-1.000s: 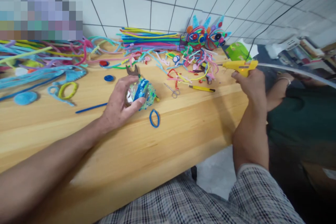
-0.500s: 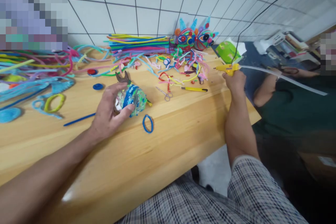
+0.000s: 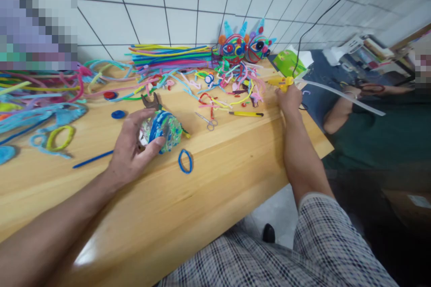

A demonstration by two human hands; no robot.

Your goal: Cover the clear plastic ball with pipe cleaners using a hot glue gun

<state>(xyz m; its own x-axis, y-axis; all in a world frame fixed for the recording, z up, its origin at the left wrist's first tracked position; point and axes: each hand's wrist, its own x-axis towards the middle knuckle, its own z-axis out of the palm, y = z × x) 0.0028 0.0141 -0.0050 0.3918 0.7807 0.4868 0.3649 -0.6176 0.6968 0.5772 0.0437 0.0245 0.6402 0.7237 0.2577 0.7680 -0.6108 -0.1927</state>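
Observation:
My left hand [image 3: 134, 143] curls around a rounded blue and green craft piece [image 3: 165, 131], its thumb across the front. Behind that piece the dark jaws of pliers [image 3: 150, 101] show on the table; their handles are hidden. My right hand [image 3: 290, 97] grips a yellow glue gun [image 3: 281, 82] over the table's right end, with a long translucent glue stick [image 3: 343, 94] trailing from its back. A blue pipe-cleaner loop [image 3: 185, 161] lies just right of my left hand, and a straight blue pipe cleaner [image 3: 92, 159] to its left.
Small scissors [image 3: 209, 123] and a yellow utility knife [image 3: 245, 114] lie mid-table. Pipe cleaners [image 3: 171, 57] are bundled along the wall beside two colourful masks [image 3: 234, 49]. A black cord [image 3: 314, 24] hangs at the right. Another person's arm [image 3: 340, 114] is beyond the table's right edge.
The view has shifted slightly, moving the table things a little left. My right hand has drawn the glue gun slightly leftward. My left hand keeps its hold on the craft piece.

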